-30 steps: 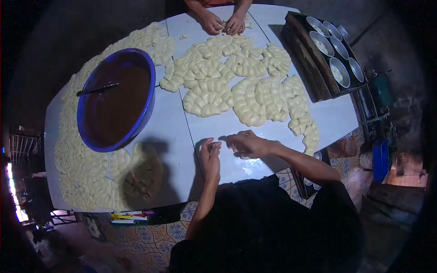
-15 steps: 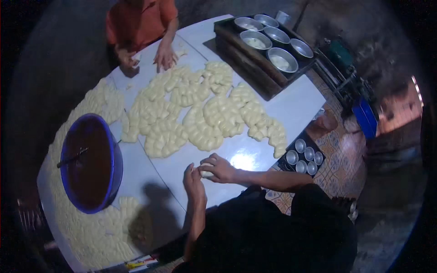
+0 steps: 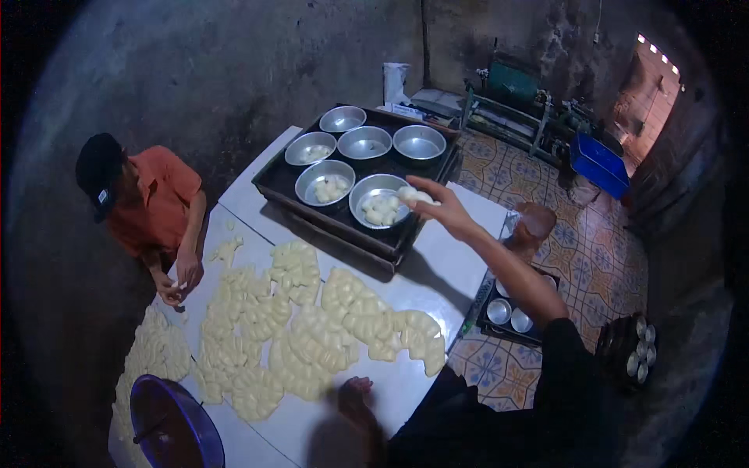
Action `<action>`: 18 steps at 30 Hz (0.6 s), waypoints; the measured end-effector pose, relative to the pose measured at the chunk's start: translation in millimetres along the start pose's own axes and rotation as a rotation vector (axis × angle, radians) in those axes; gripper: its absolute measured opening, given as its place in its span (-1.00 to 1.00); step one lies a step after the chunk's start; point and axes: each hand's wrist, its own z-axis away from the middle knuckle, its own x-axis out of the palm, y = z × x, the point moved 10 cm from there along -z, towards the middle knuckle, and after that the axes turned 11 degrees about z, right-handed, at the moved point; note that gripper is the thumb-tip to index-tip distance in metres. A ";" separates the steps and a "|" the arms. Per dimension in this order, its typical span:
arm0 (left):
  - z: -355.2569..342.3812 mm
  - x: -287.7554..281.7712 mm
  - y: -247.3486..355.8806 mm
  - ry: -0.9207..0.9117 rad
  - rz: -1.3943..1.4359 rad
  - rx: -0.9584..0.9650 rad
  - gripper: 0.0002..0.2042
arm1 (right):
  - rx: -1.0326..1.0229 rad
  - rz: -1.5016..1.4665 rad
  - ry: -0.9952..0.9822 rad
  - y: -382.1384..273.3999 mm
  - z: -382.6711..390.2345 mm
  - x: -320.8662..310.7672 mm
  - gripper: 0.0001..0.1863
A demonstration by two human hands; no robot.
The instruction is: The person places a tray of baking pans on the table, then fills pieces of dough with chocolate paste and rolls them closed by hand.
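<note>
white worktop: pale cream dough pieces across its middle; silver-grey pans on a black tray at its far edge; a violet-blue basin, brown inside, at its near left corner. shirt beyond the left edge, orange; floor tiles, beige with blue-and-orange motifs.

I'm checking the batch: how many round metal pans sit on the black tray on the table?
6: one pan at the back, three pans across the middle, two pans in front, the right one beside the person's right hand. None looks hidden.
</note>
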 end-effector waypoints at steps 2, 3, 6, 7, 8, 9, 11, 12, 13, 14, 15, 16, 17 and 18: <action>1.5 30.8 -9.5 -0.073 -0.126 0.060 -0.73 | -0.057 0.215 0.122 21.4 -69.0 -61.2 -0.43; 2.7 43.5 -13.1 -0.111 -0.170 0.096 -0.74 | -0.077 0.342 0.209 20.9 -96.5 -85.0 -0.45; 2.6 64.2 -16.8 -0.158 -0.217 0.194 -0.75 | -0.099 0.566 0.228 57.7 -174.2 -117.8 -0.34; -2.2 69.7 -14.3 -0.143 -0.225 0.198 -0.75 | -0.129 0.641 0.180 72.1 -195.1 -116.9 -0.33; -7.4 70.0 -12.1 -0.098 -0.369 0.182 -0.76 | -0.156 0.720 0.131 88.3 -209.0 -114.7 -0.32; -11.9 68.0 -8.5 -0.056 -0.512 0.160 -0.76 | -0.153 0.716 0.122 108.1 -217.5 -114.9 -0.32; -12.3 59.2 2.0 0.036 -0.798 0.100 -0.76 | -0.028 0.904 0.019 152.3 -228.1 -102.3 -0.38; -7.8 57.0 6.7 0.074 -0.943 0.063 -0.76 | -0.019 0.902 0.002 162.5 -226.1 -106.3 -0.38; -2.4 58.2 19.4 0.175 -0.161 0.019 -0.83 | -0.154 0.859 0.225 140.5 -219.1 -125.7 -0.48; -1.7 55.0 16.6 0.182 -0.169 0.001 -0.83 | -0.284 0.810 0.449 116.7 -201.2 -145.9 -0.57; -5.3 50.9 21.0 0.167 -0.309 0.099 -0.84 | -0.360 0.706 0.587 96.2 -179.4 -157.6 -0.65; -5.8 51.9 26.8 0.143 -0.451 0.193 -0.85 | -0.430 0.601 0.726 71.5 -148.9 -168.5 -0.73; -6.2 49.7 29.1 0.243 -0.312 0.108 -0.85 | -0.310 0.470 0.736 57.6 -120.1 -171.1 -0.79; -9.6 47.1 21.2 0.239 -0.520 0.044 -0.83 | -0.179 0.256 0.634 66.2 -100.9 -164.9 -0.81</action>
